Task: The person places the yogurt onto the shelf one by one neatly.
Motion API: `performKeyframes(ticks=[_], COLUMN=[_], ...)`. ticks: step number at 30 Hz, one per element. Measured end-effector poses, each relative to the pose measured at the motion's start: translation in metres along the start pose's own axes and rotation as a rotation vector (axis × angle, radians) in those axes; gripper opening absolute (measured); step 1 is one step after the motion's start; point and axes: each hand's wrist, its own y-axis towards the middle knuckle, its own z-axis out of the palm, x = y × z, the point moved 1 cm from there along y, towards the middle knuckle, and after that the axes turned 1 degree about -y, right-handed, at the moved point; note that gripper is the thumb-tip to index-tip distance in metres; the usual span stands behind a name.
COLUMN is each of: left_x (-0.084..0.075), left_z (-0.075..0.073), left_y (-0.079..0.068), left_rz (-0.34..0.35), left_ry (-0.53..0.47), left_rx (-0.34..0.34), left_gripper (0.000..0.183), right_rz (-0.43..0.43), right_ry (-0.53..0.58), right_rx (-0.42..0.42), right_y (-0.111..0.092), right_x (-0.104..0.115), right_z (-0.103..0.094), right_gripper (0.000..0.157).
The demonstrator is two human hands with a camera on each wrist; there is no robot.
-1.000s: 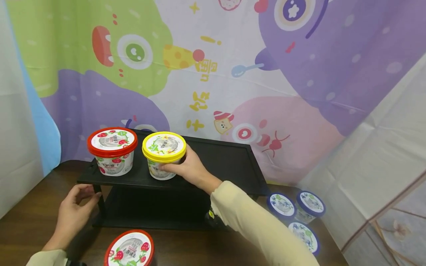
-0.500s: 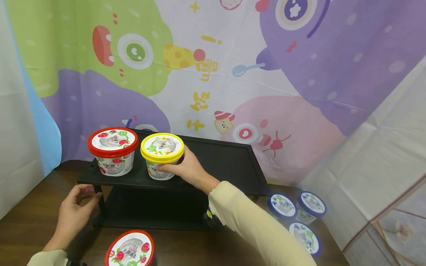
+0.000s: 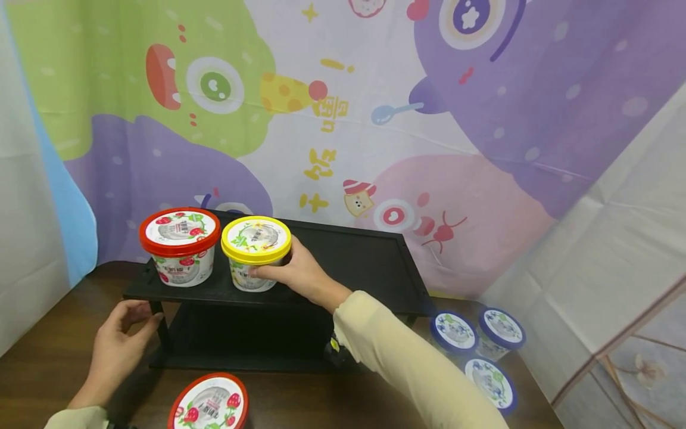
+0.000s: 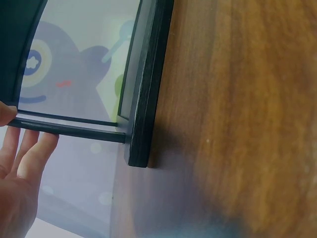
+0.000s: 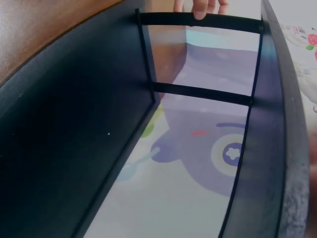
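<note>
My right hand (image 3: 300,271) grips a white paper tub with a yellow lid (image 3: 256,241) from its right side, on the top tier of a black two-tier shelf (image 3: 348,256). Left of it, almost touching, stands a tub with a red lid and strawberry print (image 3: 180,247). My left hand (image 3: 120,339) holds the shelf's front left post (image 3: 159,325). In the left wrist view the thumb lies on one side of that post (image 4: 84,132) and the fingers on the other. The right wrist view looks between the tiers and barely shows the right hand.
Another red-lidded tub (image 3: 210,405) stands on the wooden table (image 3: 300,399) in front of the shelf. Three blue-lidded tubs, one of them here (image 3: 501,329), stand to the shelf's right. A cartoon-printed curtain (image 3: 343,137) hangs behind.
My right hand has shifted the yellow-lidded tub a little left, narrowing the gap to the red-lidded tub. The left hand stays on the post.
</note>
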Motion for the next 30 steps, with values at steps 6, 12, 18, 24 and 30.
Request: performKeyframes(ticks=[6, 12, 18, 24, 30], left_x=[0.003, 0.001, 0.004, 0.029, 0.060], left_z=[0.000, -0.002, -0.004, 0.002, 0.011], left_y=[-0.001, -0.001, -0.001, 0.003, 0.009], left_rz=[-0.002, -0.003, -0.013, 0.008, 0.039], left_ry=[-0.017, -0.001, 0.001, 0.004, 0.031], left_rx=[-0.021, -0.001, -0.003, -0.020, -0.017], left_gripper=[0.028, 0.028, 0.029, 0.029, 0.030], right_rz=[0.059, 0.111, 0.064, -0.024, -0.088], right_ry=[0.001, -0.014, 0.040, 0.132, 0.178], right_rx=[0.003, -0.067, -0.095, -0.057, 0.000], right_y=[-0.007, -0.023, -0.046, -0.068, -0.096], right_x=[0.001, 0.001, 0.004, 0.008, 0.004], right_z=[-0.003, -0.011, -0.020, -0.025, -0.023], right_gripper=[0.061, 0.072, 0.069, 0.067, 0.075])
